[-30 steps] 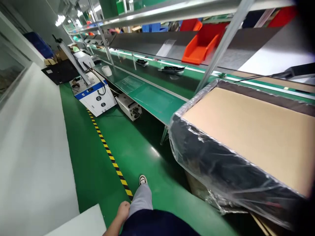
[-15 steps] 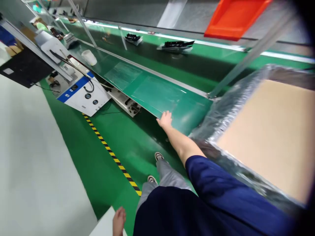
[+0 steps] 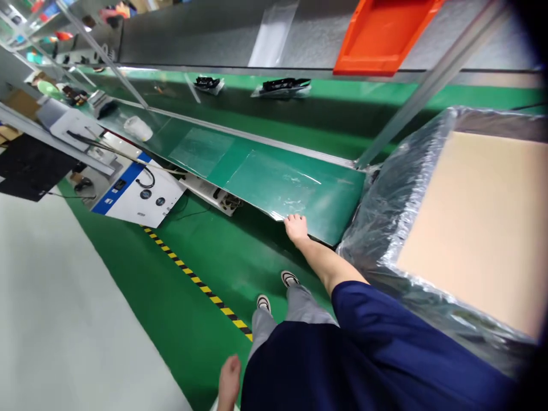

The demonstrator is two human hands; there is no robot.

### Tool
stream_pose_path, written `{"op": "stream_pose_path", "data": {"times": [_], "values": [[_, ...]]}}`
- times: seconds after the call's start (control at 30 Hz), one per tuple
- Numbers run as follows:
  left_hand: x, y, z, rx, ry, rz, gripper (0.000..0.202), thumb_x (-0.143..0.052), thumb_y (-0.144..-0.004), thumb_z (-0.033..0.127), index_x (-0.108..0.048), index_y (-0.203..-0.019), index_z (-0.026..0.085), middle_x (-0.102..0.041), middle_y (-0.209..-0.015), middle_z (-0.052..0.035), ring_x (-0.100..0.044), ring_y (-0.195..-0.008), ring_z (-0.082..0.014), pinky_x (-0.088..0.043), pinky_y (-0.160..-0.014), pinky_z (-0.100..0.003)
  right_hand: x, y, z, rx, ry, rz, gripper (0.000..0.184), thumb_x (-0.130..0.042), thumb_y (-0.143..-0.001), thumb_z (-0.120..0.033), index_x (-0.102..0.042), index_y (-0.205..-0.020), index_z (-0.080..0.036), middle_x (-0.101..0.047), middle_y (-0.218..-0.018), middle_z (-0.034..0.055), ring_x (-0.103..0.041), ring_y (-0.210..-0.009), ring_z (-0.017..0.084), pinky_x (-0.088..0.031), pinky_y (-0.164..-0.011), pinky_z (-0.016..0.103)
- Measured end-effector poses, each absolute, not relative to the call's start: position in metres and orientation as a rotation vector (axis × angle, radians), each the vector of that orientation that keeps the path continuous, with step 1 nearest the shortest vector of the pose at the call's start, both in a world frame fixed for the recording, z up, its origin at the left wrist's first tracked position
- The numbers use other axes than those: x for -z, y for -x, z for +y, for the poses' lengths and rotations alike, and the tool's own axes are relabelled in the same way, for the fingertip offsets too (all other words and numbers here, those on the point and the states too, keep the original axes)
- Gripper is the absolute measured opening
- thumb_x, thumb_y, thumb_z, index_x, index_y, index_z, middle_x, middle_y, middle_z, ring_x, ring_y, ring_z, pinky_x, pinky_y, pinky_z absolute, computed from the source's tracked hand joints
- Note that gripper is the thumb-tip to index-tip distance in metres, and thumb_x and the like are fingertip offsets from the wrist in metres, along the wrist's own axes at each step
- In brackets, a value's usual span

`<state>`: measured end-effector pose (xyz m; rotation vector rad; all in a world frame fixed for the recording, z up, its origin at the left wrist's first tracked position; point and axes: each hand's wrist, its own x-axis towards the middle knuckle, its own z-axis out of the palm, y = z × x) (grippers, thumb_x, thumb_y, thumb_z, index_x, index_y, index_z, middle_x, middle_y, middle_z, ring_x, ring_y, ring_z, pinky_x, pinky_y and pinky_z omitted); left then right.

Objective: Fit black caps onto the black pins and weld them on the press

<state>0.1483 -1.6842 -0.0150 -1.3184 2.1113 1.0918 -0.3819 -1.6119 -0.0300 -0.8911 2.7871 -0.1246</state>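
My right hand (image 3: 296, 226) reaches forward to the near edge of the green worktable (image 3: 274, 177), fingers curled over the rim. Just right of that hand stands a large stack wrapped in clear plastic film (image 3: 385, 194), with a brown cardboard sheet (image 3: 475, 228) on top. My left hand (image 3: 229, 381) hangs low beside my hip, touching nothing; its fingers are blurred and partly cut off. My dark blue sleeve, grey trousers and shoes fill the bottom of the view.
A green conveyor belt behind the table carries two bagged black parts (image 3: 282, 87). Above it sits an orange bin (image 3: 381, 34). A white tape roll (image 3: 137, 128) lies on the table at left. A white and blue machine (image 3: 137, 194) stands on the floor by a yellow-black stripe (image 3: 192, 279).
My right arm came forward onto the table, then slid back to its near edge. My head tilted down and turned left. My left hand stayed low at my side.
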Motion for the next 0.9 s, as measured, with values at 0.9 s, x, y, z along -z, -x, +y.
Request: {"op": "stream_pose_path", "data": {"times": [0.9], "values": [[-0.149,0.059,-1.564,-0.476,-1.629,2.076,0.037,-0.047,-0.09,0.018,-0.059,-0.125,0.012,-0.068,-0.089,-0.0087,-0.064,-0.081,-0.0197,-0.053,-0.078,-0.033,-0.136,-0.074,-1.42,1.56,-0.209,2.982,0.01,-0.054,-0.086,-0.025,-0.063,-0.084,-0.02,-0.068,-0.086,0.0058,-0.059,-0.086,0.021,-0.048,-0.084,0.037]]}}
